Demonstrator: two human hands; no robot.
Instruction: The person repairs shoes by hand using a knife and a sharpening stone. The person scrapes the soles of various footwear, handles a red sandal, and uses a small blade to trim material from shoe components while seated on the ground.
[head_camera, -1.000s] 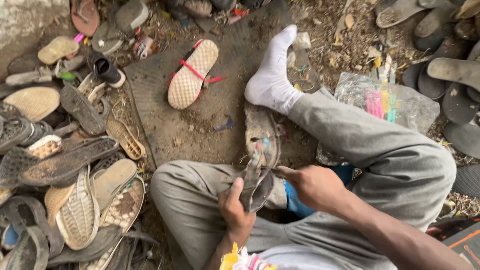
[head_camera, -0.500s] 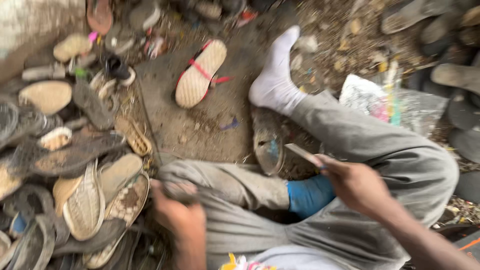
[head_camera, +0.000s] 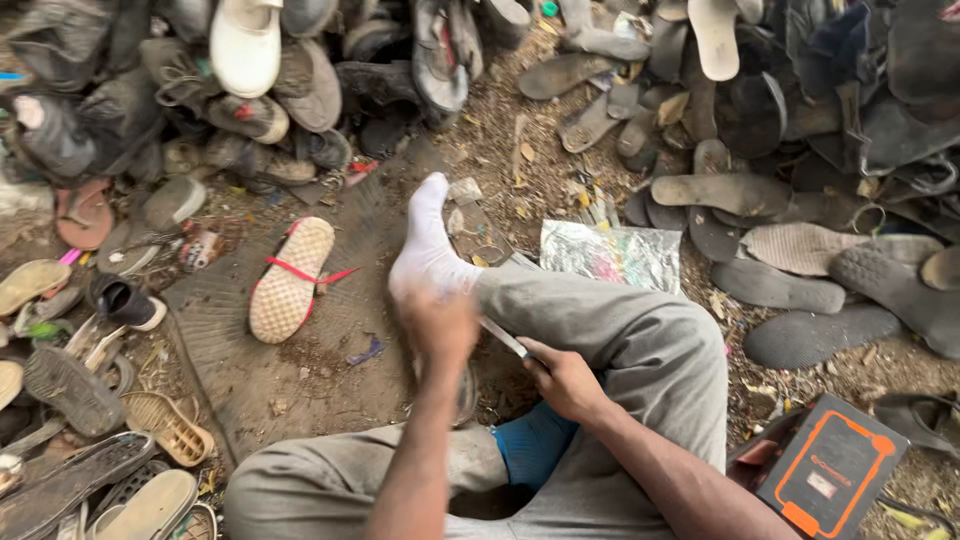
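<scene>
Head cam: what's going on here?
A person sits on the ground among heaps of worn shoes and loose soles. The right hand grips a thin blade, its tip pointing toward the left hand, which is blurred and raised over the grey-trousered knee; whether it holds anything cannot be told. A tan sole with red straps lies beside the white-socked foot.

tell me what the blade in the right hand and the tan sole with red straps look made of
The blade in the right hand looks like bare metal: thin, flat, pale grey sheen. The tan sole looks like matte rubber, judging by its fine moulded tread; its red straps could be rubber or plastic.
</scene>
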